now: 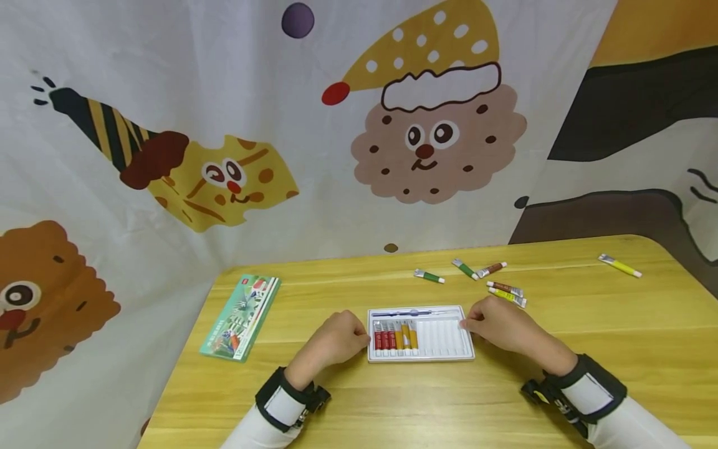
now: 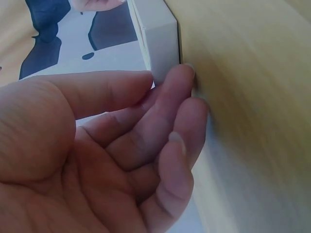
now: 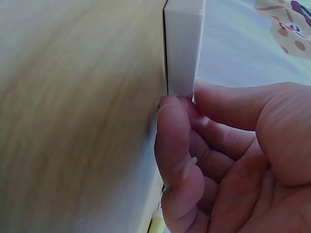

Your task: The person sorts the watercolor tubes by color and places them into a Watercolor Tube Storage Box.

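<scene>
A shallow white box (image 1: 449,340) of paint tubes lies on the table between my hands. Red paint tubes (image 1: 384,340) and orange-yellow ones (image 1: 414,340) fill its left slots; the right slots hold none. Along its top groove runs a thin dark paintbrush (image 1: 401,314). My left hand (image 1: 336,337) pinches the left end, thumb at the upper edge and fingertips at the bottom edge of the white side wall (image 2: 163,43). At the opposite end my right hand (image 1: 502,323) grips the same way, its thumb on the rim above the end wall (image 3: 182,53).
Behind the box lie green tubes (image 1: 429,276), brown tubes (image 1: 492,269) and a yellow tube (image 1: 507,297). Another yellow tube (image 1: 619,265) is far right. A green printed paint carton (image 1: 241,318) lies at left. A cartoon-printed curtain (image 1: 331,231) hangs behind the table (image 1: 348,280).
</scene>
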A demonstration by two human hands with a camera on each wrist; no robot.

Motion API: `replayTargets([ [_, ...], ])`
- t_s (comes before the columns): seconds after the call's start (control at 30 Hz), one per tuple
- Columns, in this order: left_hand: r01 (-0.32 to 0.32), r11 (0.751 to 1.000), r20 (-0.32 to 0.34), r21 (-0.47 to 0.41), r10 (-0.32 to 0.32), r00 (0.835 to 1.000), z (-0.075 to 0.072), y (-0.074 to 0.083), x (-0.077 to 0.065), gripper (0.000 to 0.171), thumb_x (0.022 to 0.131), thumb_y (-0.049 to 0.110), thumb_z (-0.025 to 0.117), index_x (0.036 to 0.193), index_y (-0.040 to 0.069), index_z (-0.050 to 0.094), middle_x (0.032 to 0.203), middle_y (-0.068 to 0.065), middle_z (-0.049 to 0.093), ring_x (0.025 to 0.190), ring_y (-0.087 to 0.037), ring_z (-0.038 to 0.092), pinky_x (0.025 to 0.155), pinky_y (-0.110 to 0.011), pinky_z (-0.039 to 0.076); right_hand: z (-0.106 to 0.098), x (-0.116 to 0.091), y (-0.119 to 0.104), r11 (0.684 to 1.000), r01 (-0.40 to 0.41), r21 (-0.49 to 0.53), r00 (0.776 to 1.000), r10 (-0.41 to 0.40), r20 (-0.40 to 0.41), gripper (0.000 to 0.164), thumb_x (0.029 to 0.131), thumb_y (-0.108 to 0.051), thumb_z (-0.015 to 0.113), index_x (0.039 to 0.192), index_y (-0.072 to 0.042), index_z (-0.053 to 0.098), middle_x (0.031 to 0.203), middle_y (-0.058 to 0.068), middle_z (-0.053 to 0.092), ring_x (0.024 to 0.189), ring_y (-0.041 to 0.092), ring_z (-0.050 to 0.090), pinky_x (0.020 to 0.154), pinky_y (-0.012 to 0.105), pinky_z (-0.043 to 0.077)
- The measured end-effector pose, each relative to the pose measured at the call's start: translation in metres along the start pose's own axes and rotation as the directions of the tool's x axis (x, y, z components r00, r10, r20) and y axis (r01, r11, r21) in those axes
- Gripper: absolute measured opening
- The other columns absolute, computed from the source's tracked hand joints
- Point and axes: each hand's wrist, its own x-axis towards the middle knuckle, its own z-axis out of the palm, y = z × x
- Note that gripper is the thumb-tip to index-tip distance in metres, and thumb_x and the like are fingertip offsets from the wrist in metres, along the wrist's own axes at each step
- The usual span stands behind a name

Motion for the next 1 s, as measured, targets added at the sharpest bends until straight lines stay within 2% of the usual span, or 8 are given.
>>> replayTargets([
  [0.2,-0.003,1.0,0.019,-0.002,0.003,1.0,-0.0003,-0.0029,0.0001,0.029,0.096,0.012,0.07,0.067,0.011,0.073,0.055,0.007,0.047,0.051,-0.009,0.044,0.048,-0.026,0.034,0.0009,-0.0007,-0.0014,1.0,0.0,-0.002,1.0,0.0,0.0,0.028,0.1,-0.017,0.071,0.072,-0.017,0.07,0.054,-0.006,0.048,0.05,0.011,0.041,0.048,0.024,0.027],
  [0.53,0.043,0.998,0.043,-0.042,-0.041,0.998,-0.0011,-0.0031,-0.0017,0.028,0.095,0.008,0.068,0.068,0.011,0.074,0.056,0.004,0.053,0.051,-0.011,0.046,0.049,-0.027,0.036,0.0014,-0.0002,-0.0028,1.0,0.014,-0.014,1.0,-0.014,-0.008,0.025,0.099,-0.016,0.071,0.074,-0.017,0.071,0.056,-0.006,0.048,0.051,0.011,0.043,0.049,0.024,0.029],
  [0.77,0.034,0.998,0.036,-0.044,-0.033,0.999,-0.0011,-0.0012,-0.0012,0.026,0.093,0.007,0.069,0.068,0.01,0.074,0.055,0.005,0.051,0.05,-0.01,0.044,0.048,-0.026,0.034,0.0004,-0.0001,-0.0035,0.999,0.023,-0.045,1.0,-0.024,-0.02,0.022,0.099,-0.015,0.072,0.076,-0.017,0.073,0.057,-0.007,0.045,0.052,0.011,0.041,0.05,0.024,0.028],
  [0.9,0.037,0.998,0.04,-0.048,-0.035,0.999,-0.0005,-0.0003,-0.0005,0.028,0.094,0.007,0.069,0.066,0.009,0.073,0.053,0.006,0.047,0.049,-0.01,0.042,0.047,-0.026,0.032,-0.0021,-0.001,-0.0054,0.997,0.035,-0.073,0.998,-0.038,-0.042,0.019,0.099,-0.017,0.072,0.08,-0.014,0.072,0.06,-0.007,0.044,0.054,0.011,0.042,0.051,0.025,0.029],
  [1.0,0.044,0.998,0.044,-0.049,-0.041,0.998,-0.0002,0.0,0.0008,0.028,0.094,0.008,0.068,0.066,0.009,0.073,0.053,0.006,0.048,0.049,-0.01,0.042,0.047,-0.026,0.032,-0.007,0.0018,-0.0092,0.993,0.061,-0.1,0.993,-0.07,-0.09,0.016,0.099,-0.018,0.073,0.083,-0.012,0.073,0.062,-0.007,0.047,0.056,0.011,0.043,0.052,0.026,0.031],
])
